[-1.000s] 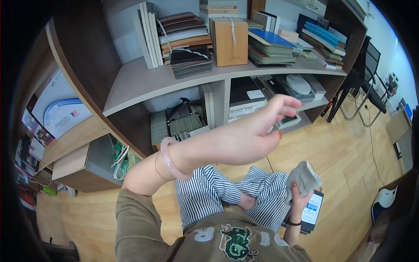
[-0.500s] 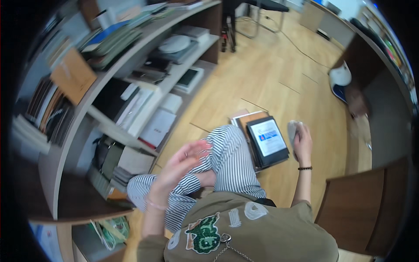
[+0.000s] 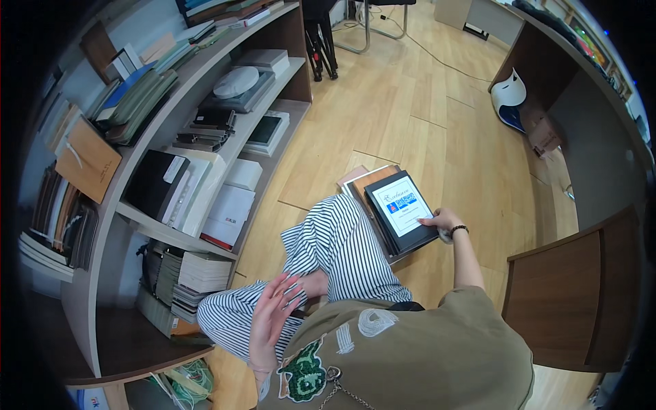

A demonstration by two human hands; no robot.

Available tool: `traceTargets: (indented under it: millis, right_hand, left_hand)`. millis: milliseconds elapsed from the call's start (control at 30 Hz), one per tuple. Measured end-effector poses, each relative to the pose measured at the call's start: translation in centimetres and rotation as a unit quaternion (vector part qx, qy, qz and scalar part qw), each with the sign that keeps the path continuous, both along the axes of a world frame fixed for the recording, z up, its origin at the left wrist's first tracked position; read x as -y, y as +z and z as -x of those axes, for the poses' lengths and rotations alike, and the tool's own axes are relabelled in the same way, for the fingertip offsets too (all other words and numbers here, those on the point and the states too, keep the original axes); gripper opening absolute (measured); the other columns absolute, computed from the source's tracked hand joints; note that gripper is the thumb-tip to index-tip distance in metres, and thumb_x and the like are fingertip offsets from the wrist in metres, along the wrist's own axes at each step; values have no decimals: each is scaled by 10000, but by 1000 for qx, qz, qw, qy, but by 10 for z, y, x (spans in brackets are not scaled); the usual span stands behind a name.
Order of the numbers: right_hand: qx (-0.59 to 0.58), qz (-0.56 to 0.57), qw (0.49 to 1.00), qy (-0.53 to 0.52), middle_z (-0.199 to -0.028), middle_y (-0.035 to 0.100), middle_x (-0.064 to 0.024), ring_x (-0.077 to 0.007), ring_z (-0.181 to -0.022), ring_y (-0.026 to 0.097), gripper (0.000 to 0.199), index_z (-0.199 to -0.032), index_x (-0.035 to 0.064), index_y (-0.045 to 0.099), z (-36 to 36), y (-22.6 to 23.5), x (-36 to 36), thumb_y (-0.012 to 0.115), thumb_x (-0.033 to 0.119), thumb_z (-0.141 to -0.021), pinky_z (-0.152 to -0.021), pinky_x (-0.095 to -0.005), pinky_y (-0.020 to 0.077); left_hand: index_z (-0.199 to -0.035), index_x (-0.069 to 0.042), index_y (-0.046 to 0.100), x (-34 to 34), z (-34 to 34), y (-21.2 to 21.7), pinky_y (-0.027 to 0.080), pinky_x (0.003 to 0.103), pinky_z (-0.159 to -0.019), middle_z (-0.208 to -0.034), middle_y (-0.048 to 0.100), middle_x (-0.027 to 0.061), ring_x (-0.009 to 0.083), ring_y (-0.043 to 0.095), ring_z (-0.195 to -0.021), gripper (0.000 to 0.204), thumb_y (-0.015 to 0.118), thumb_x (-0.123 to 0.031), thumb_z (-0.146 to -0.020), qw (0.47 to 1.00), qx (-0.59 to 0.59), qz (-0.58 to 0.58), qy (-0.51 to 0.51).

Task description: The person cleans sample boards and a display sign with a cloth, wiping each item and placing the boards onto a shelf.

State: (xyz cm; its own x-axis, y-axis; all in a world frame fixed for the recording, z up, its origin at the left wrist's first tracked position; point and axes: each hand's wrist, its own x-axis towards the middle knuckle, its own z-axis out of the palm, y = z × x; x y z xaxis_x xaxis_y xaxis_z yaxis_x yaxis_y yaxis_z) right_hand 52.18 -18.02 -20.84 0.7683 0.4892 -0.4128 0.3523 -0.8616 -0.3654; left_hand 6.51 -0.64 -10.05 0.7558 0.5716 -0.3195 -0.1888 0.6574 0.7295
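A pile of flat books and folders lies on the wooden floor beside my bent knee. On top is a black folder with a white and blue printed sheet on its cover. My right hand is at its near right corner, thumb on the cover and the other fingers curled out of sight at the edge. A bit of grey cloth shows under that hand. My left hand is raised over my striped trouser leg, fingers apart, with nothing in it.
Shelves full of books, files and boxes run along the left. A brown wooden cabinet stands at the near right. Beyond it, a white and blue cap-like object and a small brown box sit by a desk. A cable crosses the far floor.
My right hand, with the grey cloth, has moved left from beside the pile onto the folder's corner. My left hand has dropped lower and nearer my body. The view has shifted.
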Motion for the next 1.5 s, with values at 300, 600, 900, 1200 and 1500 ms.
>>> traceTargets:
  millis: [300,600,900,1200,1500]
  right_hand:
    - [-59,-124,988,-74,-576,544,-39,-118,-524,474,403,-640,-12,598,-4,-28,16,777,348,-622,-492,-283,381]
    - [17,-142,988,-60,-536,548,-45,-92,-508,459,426,-587,-55,587,9,-14,14,759,327,-659,-467,-326,377]
    - [-104,-292,935,-171,-684,594,-41,-109,-597,509,242,-723,-74,640,-16,-42,48,709,158,-724,-569,-256,420]
    - [-250,-460,842,-129,-796,620,-96,-167,-690,580,202,-841,-60,614,27,67,17,629,130,-773,-645,-283,464]
    - [-374,-560,736,-76,-870,607,-107,-187,-753,591,189,-912,-31,570,106,134,-64,586,109,-786,-698,-298,480]
  left_hand:
    - [-1270,-20,352,13,8,-17,357,349,-955,-1273,429,147,234,459,-1129,420,444,-120,-873,998,16,58,10]
    - [-1141,-13,453,-5,34,92,327,437,-981,-1180,484,187,335,449,-1137,436,648,-98,-761,889,271,-351,109]
    - [-1208,-238,420,42,122,194,322,468,-954,-1167,445,25,241,483,-1033,651,755,-322,-657,681,376,-605,170]
    - [-1255,-233,375,43,38,194,286,466,-987,-1206,433,48,254,444,-1092,678,723,-351,-686,630,342,-647,261]
    - [-1301,-228,329,70,48,194,249,464,-1021,-1245,421,72,267,405,-1152,706,692,-380,-715,584,345,-653,335]
